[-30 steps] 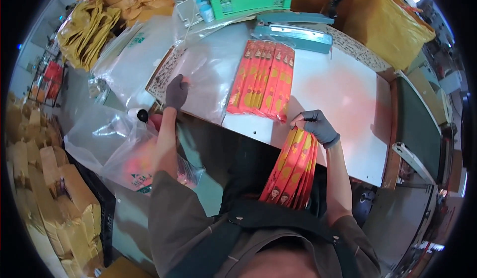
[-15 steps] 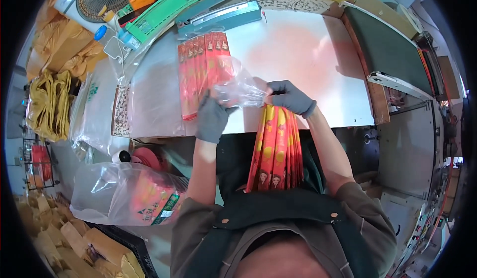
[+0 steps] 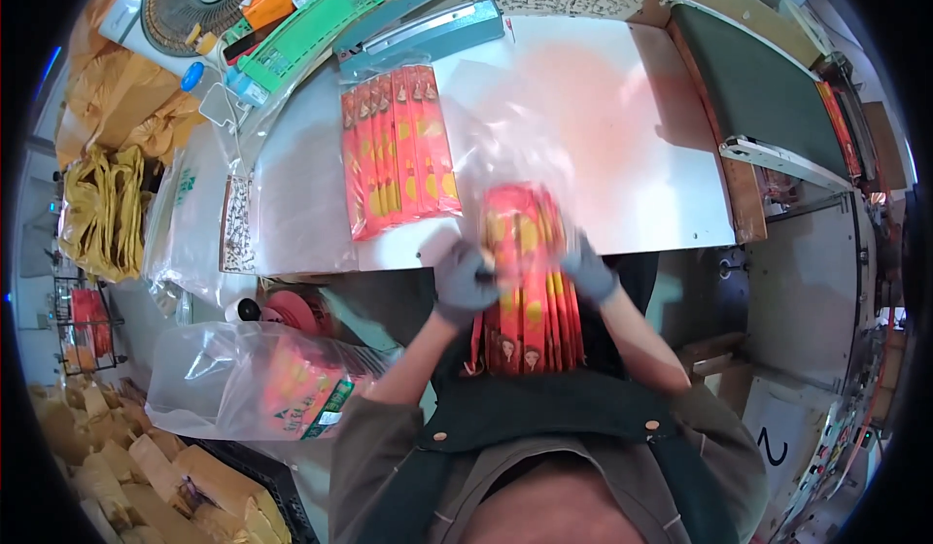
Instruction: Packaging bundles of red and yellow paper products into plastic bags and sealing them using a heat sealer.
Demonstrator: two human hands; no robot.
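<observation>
A bundle of long, flat red-and-yellow printed packets (image 3: 525, 325) stands in front of my body at the table's near edge. Over its upper end sits a clear plastic bag (image 3: 520, 151), its closed end reaching out above the tabletop. My left hand (image 3: 465, 280), grey-gloved, is closed at the bundle's left side, pinching near the bag's mouth. On the opposite side, my right hand (image 3: 589, 270), also gloved and smeared by motion, curls at the bag's edge; its fingertips are partly hidden. A similar bagged bundle (image 3: 398, 155) lies flat on the table to the left.
A blue-grey bag sealer (image 3: 428, 39) stands at the white table's (image 3: 641, 165) back. Right of it is a dark green sloped board (image 3: 758, 87). A green basket (image 3: 311, 24) and a fan (image 3: 209, 0) are far left. A filled plastic bag (image 3: 224, 379) sits lower left.
The bag, previously gathered between my hands above the bundle, now covers the bundle's upper end. Both hands have come down toward me, along the bundle's sides. The bundle's top has risen.
</observation>
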